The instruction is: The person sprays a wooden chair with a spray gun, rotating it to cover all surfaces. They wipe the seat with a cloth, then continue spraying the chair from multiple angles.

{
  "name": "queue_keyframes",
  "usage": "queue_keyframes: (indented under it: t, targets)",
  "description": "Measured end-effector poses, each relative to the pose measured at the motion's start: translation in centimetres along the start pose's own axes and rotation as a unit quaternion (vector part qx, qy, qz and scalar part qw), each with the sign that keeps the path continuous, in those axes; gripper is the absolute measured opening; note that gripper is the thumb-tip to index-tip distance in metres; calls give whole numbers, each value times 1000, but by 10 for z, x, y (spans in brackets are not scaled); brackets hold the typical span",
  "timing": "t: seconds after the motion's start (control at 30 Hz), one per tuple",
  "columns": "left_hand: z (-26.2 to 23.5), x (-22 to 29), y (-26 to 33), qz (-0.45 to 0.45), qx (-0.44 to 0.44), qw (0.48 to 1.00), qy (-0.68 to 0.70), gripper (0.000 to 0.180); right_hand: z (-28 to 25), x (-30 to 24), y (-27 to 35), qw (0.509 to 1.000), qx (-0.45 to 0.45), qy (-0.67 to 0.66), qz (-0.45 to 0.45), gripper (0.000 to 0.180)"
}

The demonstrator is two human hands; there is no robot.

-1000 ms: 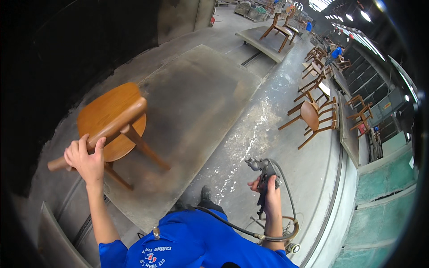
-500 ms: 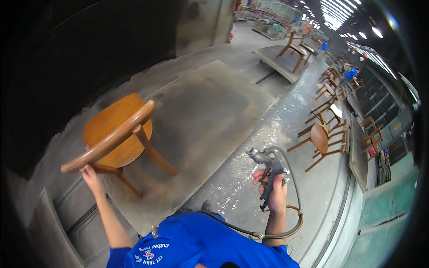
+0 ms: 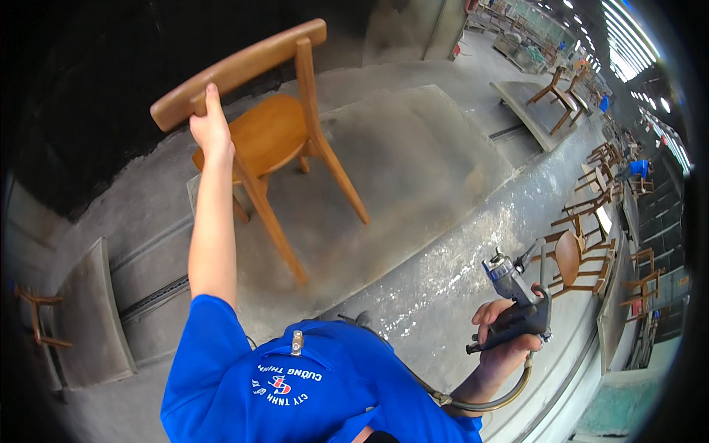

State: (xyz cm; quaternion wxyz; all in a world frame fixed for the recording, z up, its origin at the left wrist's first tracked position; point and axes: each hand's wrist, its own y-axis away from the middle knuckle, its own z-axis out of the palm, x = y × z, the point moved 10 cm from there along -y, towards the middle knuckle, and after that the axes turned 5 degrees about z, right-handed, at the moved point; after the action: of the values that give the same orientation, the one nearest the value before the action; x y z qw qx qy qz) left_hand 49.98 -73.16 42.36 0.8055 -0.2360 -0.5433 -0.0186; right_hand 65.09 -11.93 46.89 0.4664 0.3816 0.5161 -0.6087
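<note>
A brown wooden chair (image 3: 269, 133) with a rounded seat and a wide curved backrest is over a low grey board, at the left of the view. Its legs reach down to the board; whether all of them touch it, I cannot tell. My left hand (image 3: 213, 131), with the arm stretched out, grips the backrest near its left end, thumb on the near face. To the right, my right hand (image 3: 502, 351) is closed around the handle of a dark spray gun (image 3: 517, 292) with a metal head, held clear of the chair. A hose (image 3: 491, 405) runs from the gun past my right forearm.
The stained board (image 3: 413, 170) lies on the floor beside a blackened wall (image 3: 96, 103). Another board (image 3: 509, 100) with chairs stands farther off. Several wooden chairs (image 3: 569, 258) line the right side. A floor rail (image 3: 155, 297) and a grey panel (image 3: 88, 317) are at left.
My left arm has reached farther forward, and the chair has turned with its backrest raised in view. My right hand with the spray gun is farther right and looks nearer.
</note>
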Motion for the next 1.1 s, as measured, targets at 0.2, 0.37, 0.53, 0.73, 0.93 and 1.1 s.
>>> queue_keyframes:
  t: [0.2, 0.37, 0.53, 0.73, 0.93, 1.1]
  targets:
    - [5, -15, -59, 115, 19, 987, -111, 54, 1, 31, 22, 980, -20, 149, 130, 93]
    - [14, -44, -88, 136, 0, 964, -229, 68, -20, 62, 47, 946, 33, 223, 233, 79]
    - [28, -61, -110, 193, 4, 920, -342, 92, -28, 57, 70, 950, 121, 173, 232, 90]
    - [-2, -163, -94, 132, -72, 840, -522, 90, -39, 68, 81, 906, 133, 284, 285, 68]
    - [-109, -279, 152, -60, -53, 951, -300, 77, -36, 83, 73, 941, 125, 181, 257, 81]
    - [-150, -306, 205, -273, -6, 868, -415, 46, -34, 117, -14, 961, 67, 118, 243, 87]
